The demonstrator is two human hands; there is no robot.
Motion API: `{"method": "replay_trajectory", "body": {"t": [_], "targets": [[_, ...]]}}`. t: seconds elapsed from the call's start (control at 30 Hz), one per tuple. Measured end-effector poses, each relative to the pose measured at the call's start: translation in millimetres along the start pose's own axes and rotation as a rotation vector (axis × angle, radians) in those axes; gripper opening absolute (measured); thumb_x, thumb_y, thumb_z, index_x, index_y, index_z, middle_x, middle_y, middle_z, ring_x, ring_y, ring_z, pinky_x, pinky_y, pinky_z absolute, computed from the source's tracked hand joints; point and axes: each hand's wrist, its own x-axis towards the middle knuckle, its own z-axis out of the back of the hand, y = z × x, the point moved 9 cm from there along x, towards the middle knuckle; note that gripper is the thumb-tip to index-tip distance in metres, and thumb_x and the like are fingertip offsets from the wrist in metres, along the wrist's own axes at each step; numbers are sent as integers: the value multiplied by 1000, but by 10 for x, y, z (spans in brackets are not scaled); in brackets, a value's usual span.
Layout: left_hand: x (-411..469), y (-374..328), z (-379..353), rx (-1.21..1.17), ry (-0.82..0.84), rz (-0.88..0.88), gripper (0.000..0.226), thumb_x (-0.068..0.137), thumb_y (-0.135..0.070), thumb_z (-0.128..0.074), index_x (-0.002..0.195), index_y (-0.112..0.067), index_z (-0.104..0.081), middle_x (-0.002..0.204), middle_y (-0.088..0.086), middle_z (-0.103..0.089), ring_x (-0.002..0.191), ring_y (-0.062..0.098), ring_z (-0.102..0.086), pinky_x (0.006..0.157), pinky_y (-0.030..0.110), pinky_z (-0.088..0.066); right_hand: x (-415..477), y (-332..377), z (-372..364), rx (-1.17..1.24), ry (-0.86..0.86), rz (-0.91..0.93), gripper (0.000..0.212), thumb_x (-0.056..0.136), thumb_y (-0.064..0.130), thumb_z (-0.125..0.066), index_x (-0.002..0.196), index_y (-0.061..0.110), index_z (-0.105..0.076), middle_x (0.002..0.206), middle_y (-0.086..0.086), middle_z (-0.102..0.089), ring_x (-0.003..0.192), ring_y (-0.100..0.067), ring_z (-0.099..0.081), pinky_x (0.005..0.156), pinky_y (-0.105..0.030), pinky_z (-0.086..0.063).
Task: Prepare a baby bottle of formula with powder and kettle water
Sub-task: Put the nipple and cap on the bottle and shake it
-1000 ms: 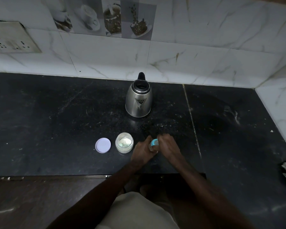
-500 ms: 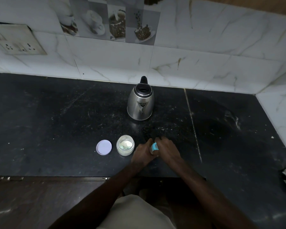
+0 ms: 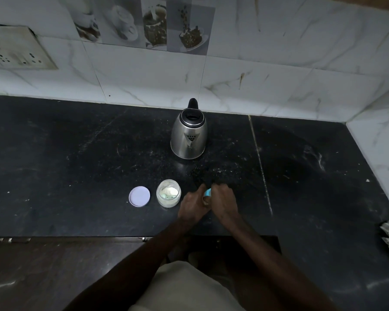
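Open jar holds white powder (lid beside it).

Head cam, down-fwd over counter.

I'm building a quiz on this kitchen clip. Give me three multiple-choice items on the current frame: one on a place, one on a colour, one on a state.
1. Where does the loose lid lie?
A. left of the powder jar
B. behind the kettle
C. on the jar

2. What colour is the part of the bottle showing between the hands?
A. red
B. light blue
C. yellow

3. What state is the powder jar in?
A. capped
B. tipped over
C. open and upright

Answers:
1 A, the lid lies flat on the counter beside the jar's left.
2 B, a blue band shows between the left hand and the right hand.
3 C, white powder shows through its open mouth.
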Motion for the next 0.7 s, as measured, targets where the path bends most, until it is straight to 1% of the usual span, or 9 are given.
{"method": "replay_trajectory", "body": {"t": [0.13, 0.23, 0.3, 0.4, 0.47, 0.53, 0.57, 0.63, 0.7], "targets": [[-1, 8, 19, -29, -13, -7, 47, 82, -45, -81, 109, -16, -57, 86, 6, -76, 79, 32, -74, 62, 37, -50, 35, -144, 22, 134, 85, 14, 55, 92, 37, -69, 137, 8, -55, 130, -18, -65, 121, -37, -63, 96, -42, -52], [-4, -19, 41, -24, -4, 17, 46, 82, -46, -83, 106, -18, -56, 88, 2, -76, 81, 29, -73, 61, 33, -45, 31, -396, 31, 223, 212, 37, 63, 84, 29, -78, 140, 8, -57, 129, -16, -69, 123, -32, -64, 99, -37, -51], [-13, -28, 61, 0, 3, 26, 45, 83, -42, -84, 109, -19, -56, 94, 0, -76, 85, 24, -74, 64, 24, -40, 35, -619, 66, 198, 181, -2, 63, 87, 20, -73, 145, 10, -54, 137, -16, -64, 128, -30, -60, 105, -39, -50], [-15, -66, 82, 1, 12, 7, 46, 83, -38, -86, 113, -19, -57, 101, -1, -77, 90, 19, -74, 65, 12, -37, 83, -910, 83, 65, 81, -104, 66, 89, 21, -73, 150, 16, -47, 142, -16, -53, 129, -34, -57, 102, -42, -51], [-16, -79, 74, -5, 24, 11, 46, 83, -38, -86, 113, -20, -56, 102, -1, -76, 91, 20, -74, 67, 15, -41, 136, -1014, -85, 51, 169, -127, 79, 86, 21, -79, 155, 15, -40, 148, -20, -48, 134, -38, -53, 104, -42, -49], [-21, -68, 74, 5, 20, 27, 47, 83, -39, -86, 114, -19, -56, 102, 1, -77, 91, 22, -74, 68, 22, -44, 211, -1056, -344, 72, 301, -76, 102, 77, 14, -87, 162, 16, -30, 156, -22, -40, 142, -38, -45, 110, -40, -45], [-22, -66, 73, 8, 16, 29, 47, 83, -39, -86, 114, -19, -56, 102, 1, -77, 91, 23, -74, 69, 24, -44, 237, -1044, -431, 74, 331, -39, 108, 74, 13, -89, 163, 18, -28, 158, -21, -39, 144, -36, -42, 113, -38, -43], [-18, -63, 58, 15, 14, 31, 47, 83, -39, -85, 114, -18, -55, 100, 2, -76, 90, 26, -75, 68, 28, -47, 244, -975, -489, 74, 305, 20, 98, 76, 15, -87, 160, 19, -37, 155, -16, -43, 141, -32, -45, 113, -35, -42], [-16, -50, 53, 16, 15, 46, 48, 83, -41, -85, 113, -19, -55, 99, 3, -76, 89, 28, -74, 68, 32, -51, 205, -872, -429, 86, 223, 63, 74, 82, 17, -81, 151, 19, -51, 148, -14, -48, 134, -30, -51, 111, -35, -44]]}}
